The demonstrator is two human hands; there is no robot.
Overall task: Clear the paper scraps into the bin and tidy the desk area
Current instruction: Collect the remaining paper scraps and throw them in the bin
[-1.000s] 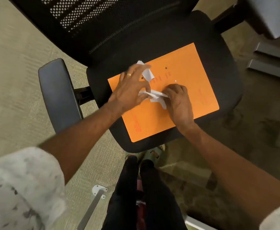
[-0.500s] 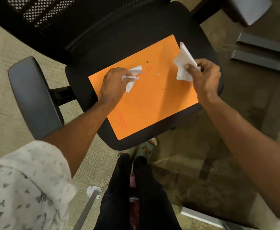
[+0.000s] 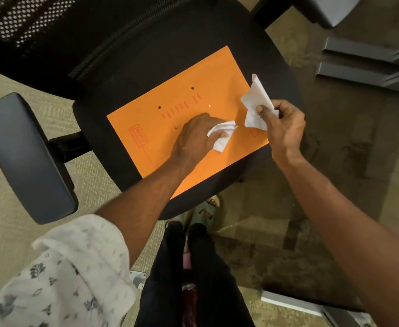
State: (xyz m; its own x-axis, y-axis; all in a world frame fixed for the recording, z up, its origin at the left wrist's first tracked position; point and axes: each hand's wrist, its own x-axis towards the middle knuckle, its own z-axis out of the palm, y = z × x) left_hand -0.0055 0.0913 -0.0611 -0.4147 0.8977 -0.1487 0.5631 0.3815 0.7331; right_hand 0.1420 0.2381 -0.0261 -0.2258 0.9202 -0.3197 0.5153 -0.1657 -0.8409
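— So, where do we stand with the scraps?

— We have both lots in hand. Our left hand (image 3: 193,138) has its fingers curled shut around a crumpled white scrap (image 3: 223,134), low over the orange envelope (image 3: 170,138) that lies on the seat of the black office chair (image 3: 123,67). Our right hand (image 3: 281,128) pinches a flatter white scrap (image 3: 256,102) between thumb and fingers, lifted just above the envelope's right edge.

— Anything left lying on the envelope?

— We can make out a tiny white fleck (image 3: 209,105) and a few dark dots, perhaps punch-outs; too small to say for sure.

— And the bin?

— We can't see one anywhere in view, so we judge nothing has gone in yet. Gathering looks nearly done; carrying the scraps off, dropping them, picking up the specks and sorting the envelope all remain.
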